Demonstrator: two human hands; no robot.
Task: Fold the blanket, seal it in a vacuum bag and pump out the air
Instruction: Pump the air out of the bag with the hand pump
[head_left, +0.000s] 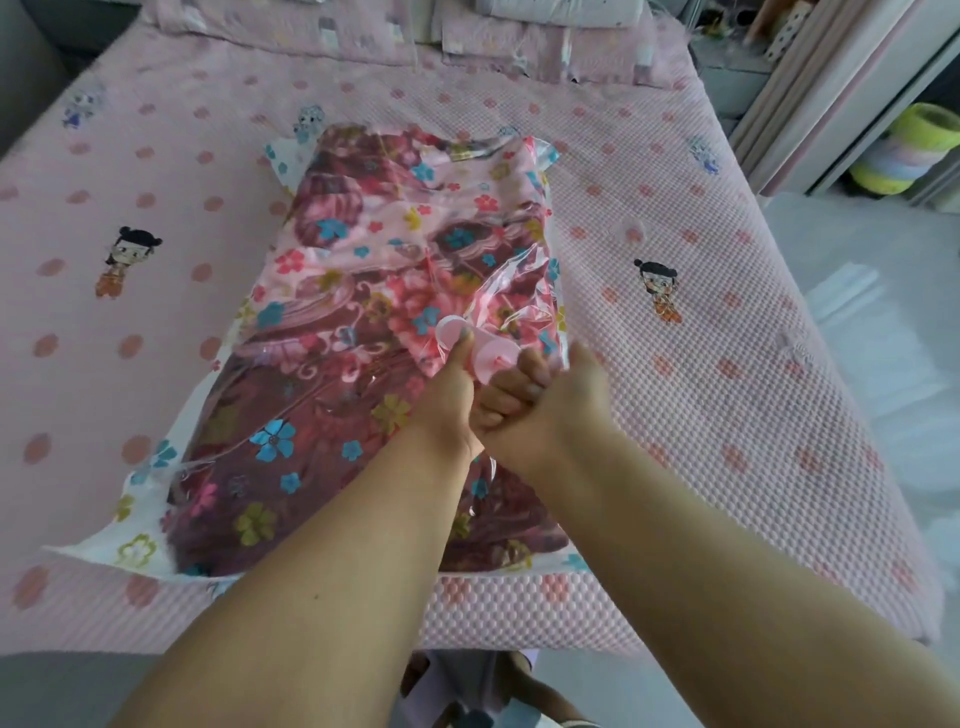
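A clear vacuum bag (156, 540) printed with flowers lies lengthwise on the pink bed. Inside it sits the folded blanket (363, 249), dark red and pink with a floral pattern. A pink round valve (496, 356) sits on the bag's top near its right edge, and its cap (448, 328) is tipped up to the left. My left hand (447, 400) has its thumb on the cap and its fingers curled under. My right hand (545, 405) grips the valve's near side with curled fingers. The two hands touch each other.
The bed cover (727, 312) is pink and bumpy with cartoon figures. Pillows (561, 10) lie at the far end. A small clear round piece (635, 228) rests on the bed right of the bag. Beyond the bed's right edge are the floor and a stack of coloured rings (909, 150).
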